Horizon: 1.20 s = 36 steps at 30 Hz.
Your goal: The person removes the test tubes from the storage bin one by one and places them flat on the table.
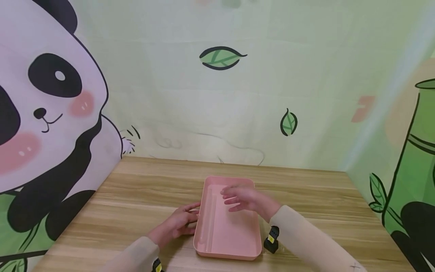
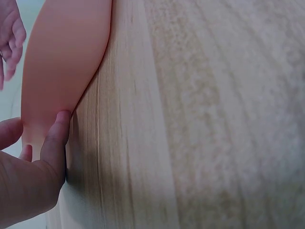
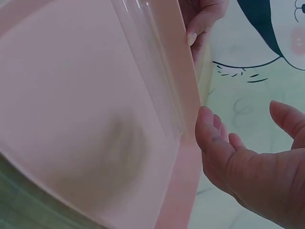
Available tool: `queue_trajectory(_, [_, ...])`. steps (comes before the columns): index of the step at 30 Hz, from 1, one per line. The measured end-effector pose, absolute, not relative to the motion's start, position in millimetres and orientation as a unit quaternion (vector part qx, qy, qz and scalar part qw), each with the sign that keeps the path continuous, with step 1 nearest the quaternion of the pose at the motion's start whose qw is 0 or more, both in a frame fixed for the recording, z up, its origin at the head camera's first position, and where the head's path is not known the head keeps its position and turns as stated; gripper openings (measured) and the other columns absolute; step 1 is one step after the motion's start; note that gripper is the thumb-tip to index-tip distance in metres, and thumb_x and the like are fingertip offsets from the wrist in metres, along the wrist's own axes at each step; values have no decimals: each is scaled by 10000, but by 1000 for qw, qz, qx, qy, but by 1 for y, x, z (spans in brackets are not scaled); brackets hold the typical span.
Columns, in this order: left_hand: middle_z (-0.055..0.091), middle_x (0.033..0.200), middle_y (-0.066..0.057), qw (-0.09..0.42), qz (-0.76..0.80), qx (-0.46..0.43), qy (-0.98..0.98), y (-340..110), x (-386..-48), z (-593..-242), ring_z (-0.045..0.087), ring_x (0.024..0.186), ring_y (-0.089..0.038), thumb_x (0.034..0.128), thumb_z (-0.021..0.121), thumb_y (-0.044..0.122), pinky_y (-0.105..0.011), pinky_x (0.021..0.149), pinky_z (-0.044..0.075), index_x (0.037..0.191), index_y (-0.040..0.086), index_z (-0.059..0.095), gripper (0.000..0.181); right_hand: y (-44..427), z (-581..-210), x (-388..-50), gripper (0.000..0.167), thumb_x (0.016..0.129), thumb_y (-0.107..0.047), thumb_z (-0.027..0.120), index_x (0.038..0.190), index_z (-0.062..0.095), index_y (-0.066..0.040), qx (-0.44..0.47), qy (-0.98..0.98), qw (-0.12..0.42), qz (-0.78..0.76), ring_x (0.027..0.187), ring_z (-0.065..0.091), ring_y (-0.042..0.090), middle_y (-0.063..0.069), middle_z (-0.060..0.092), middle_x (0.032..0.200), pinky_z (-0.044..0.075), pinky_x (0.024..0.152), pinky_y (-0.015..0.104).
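Note:
A pink rectangular tray (image 1: pixel 238 234) lies on the wooden table, its long sides running away from the head camera. Along its left inner side is a long, clear, shiny piece or ridge (image 1: pixel 210 223); which one I cannot tell. The left hand (image 1: pixel 178 223) is at the tray's left wall, and in the left wrist view its fingertips (image 2: pixel 62 117) touch the outside of the pink wall (image 2: pixel 66 52). Over the tray's upper middle, the right hand (image 1: pixel 246 198) hovers with fingers spread; the right wrist view shows that hand (image 3: pixel 252 162) holding nothing.
The wooden table (image 1: pixel 306 196) extends around the tray on all sides. Behind it hangs a pale green backdrop (image 1: pixel 163 75) with leaves, a panda at the left and bamboo at the right. Black wrist devices with yellow marks (image 1: pixel 271 238) sit at both sleeves.

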State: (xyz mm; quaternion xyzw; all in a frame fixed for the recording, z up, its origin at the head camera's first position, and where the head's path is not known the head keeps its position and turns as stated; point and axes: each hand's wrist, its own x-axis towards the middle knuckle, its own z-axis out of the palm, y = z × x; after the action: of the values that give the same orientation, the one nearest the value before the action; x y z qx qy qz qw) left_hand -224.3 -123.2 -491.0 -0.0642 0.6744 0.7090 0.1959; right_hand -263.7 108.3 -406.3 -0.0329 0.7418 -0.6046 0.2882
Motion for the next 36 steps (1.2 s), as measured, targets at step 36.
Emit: queue_trajectory(36, [508, 1473, -276, 197, 707, -64, 676, -123, -225, -492, 642, 1003, -128, 934, 563, -14, -376, 783, 552, 1529, -17, 395, 618, 77, -453, -278, 385, 966, -158, 661, 1271, 595, 68, 70, 733, 304, -605, 1048, 630, 289, 201, 633, 1177, 580, 956, 476])
